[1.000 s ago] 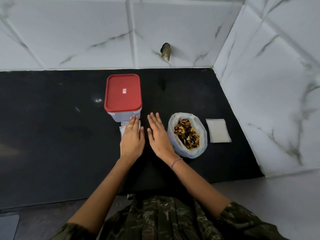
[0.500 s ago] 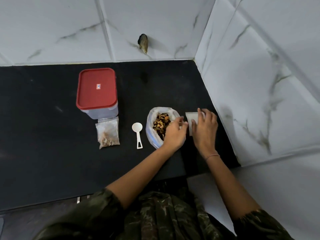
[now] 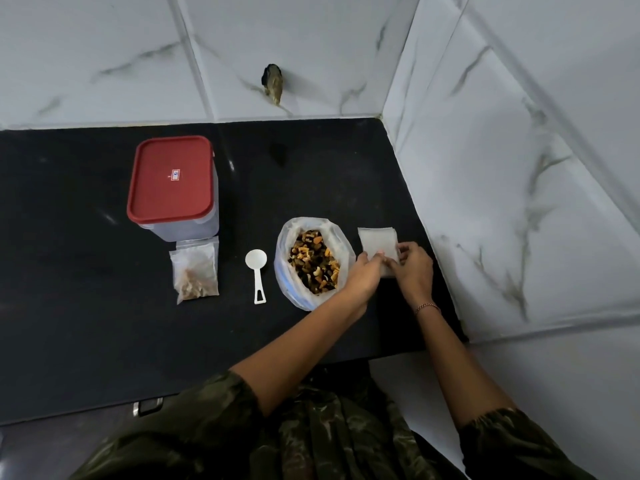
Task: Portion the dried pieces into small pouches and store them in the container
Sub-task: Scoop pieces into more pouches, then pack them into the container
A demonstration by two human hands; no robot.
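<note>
Right of centre on the dark surface (image 3: 86,327), the stack of empty pouches (image 3: 376,239) lies lengthwise up the frame. The left hand (image 3: 365,277) and right hand (image 3: 414,268) meet at its near end, fingers pinching it. The bag of dried pieces (image 3: 313,265) sits just left.

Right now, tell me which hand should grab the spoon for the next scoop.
Left. Both hands pinch the empty pouches, but the left hand sits beside the bag, nearer the spoon lying on the bag's left. The right hand is by the wall and would have to cross the bag.
</note>
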